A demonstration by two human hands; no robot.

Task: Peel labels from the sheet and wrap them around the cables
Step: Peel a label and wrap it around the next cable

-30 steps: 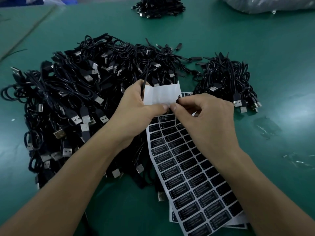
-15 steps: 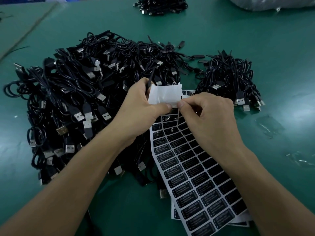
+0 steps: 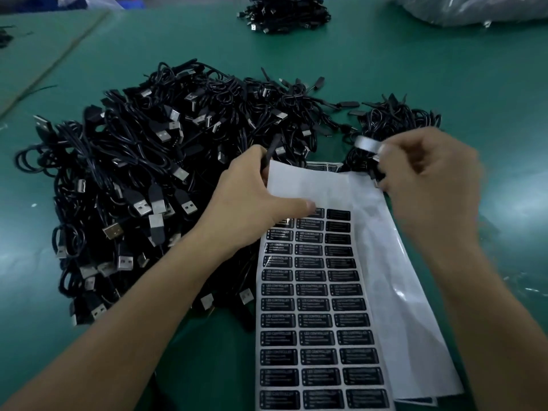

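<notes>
A white label sheet (image 3: 314, 304) with rows of black labels lies in front of me on the green table. My left hand (image 3: 252, 200) presses its thumb on the sheet's bare top part, with a thin black cable (image 3: 270, 151) between its fingers. My right hand (image 3: 427, 176) is raised to the right of the sheet and pinches a peeled label (image 3: 366, 145), which curls with its pale back showing. The hand is motion-blurred. A big heap of black USB cables (image 3: 142, 179) lies to the left.
A smaller bundle of black cables (image 3: 394, 120) lies behind my right hand. Another cable pile (image 3: 284, 14) sits at the far edge, with a clear plastic bag (image 3: 480, 8) at the far right. More sheets lie under the top one (image 3: 415, 321).
My right hand has pulled a label off the sheet and lifted it up and to the right. The sheet now lies flatter, with my left thumb still on its top.
</notes>
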